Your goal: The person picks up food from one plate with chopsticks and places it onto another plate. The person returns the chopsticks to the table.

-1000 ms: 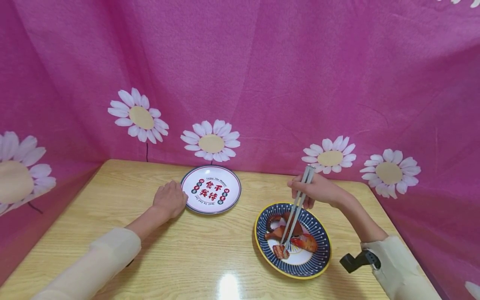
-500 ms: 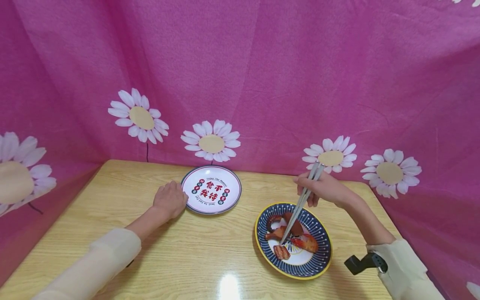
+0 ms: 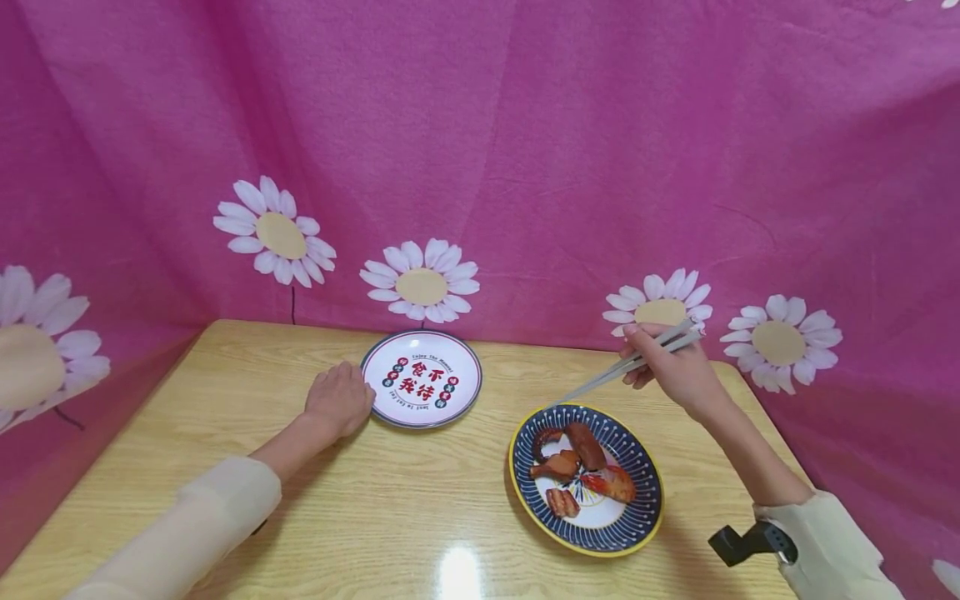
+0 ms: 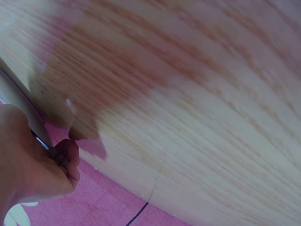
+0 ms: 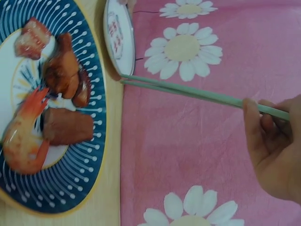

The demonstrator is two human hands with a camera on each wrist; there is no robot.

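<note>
My left hand (image 3: 341,398) holds the left rim of a white plate (image 3: 457,400) printed with red characters; in the left wrist view its fingers curl at the rim. My right hand (image 3: 678,371) grips a pair of pale chopsticks (image 5: 188,91), tips close together with nothing between them. They point left, above the far rim of a navy-patterned, yellow-edged dish (image 3: 637,533). In that dish lie a shrimp-like piece (image 5: 23,136), a drumstick-like piece (image 5: 62,68), a brown block (image 5: 69,126), a striped meat piece (image 3: 562,502) and a dark curled piece (image 3: 546,444).
Both dishes stand on a light wooden table (image 3: 337,517). A pink cloth (image 3: 525,167) with white daisies hangs behind the table and along its sides. A black wrist device (image 3: 750,542) sits at the right sleeve.
My right hand has moved right, lifting the chopsticks out of the navy dish and tilting them flatter. Their tips have come together. The food pieces and my left hand have stayed in place.
</note>
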